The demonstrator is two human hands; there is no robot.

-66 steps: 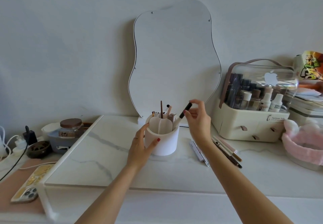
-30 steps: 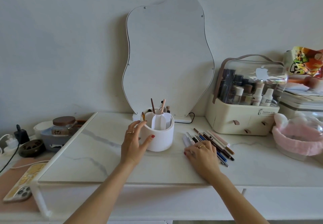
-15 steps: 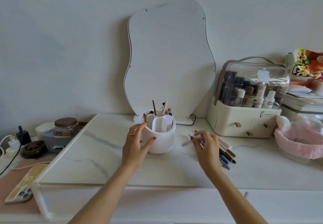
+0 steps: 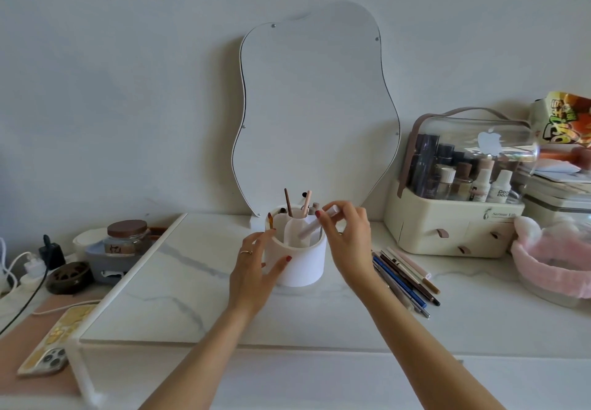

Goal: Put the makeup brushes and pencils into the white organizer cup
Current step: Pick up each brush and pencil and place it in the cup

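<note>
The white organizer cup (image 4: 302, 265) stands on the marble desk in front of the mirror, with several brushes and pencils sticking up from its back compartments. My left hand (image 4: 256, 265) curves around the cup's left side, thumb on its front wall. My right hand (image 4: 347, 240) hovers over the cup's right rim and pinches a pale, whitish pencil (image 4: 315, 226), tilted with its lower end inside the cup's opening. A row of several pencils (image 4: 404, 275) lies on the desk just right of the cup.
A wavy mirror (image 4: 315, 115) leans on the wall behind the cup. A cream cosmetics case (image 4: 454, 230) and a pink fluffy basket (image 4: 556, 262) sit at the right. A jar (image 4: 126, 238), cables and a phone (image 4: 52, 345) lie at the left.
My right hand picked a pale pencil from the row on the desk, lifted it and brought it over the cup's opening. My left hand stayed on the cup.
</note>
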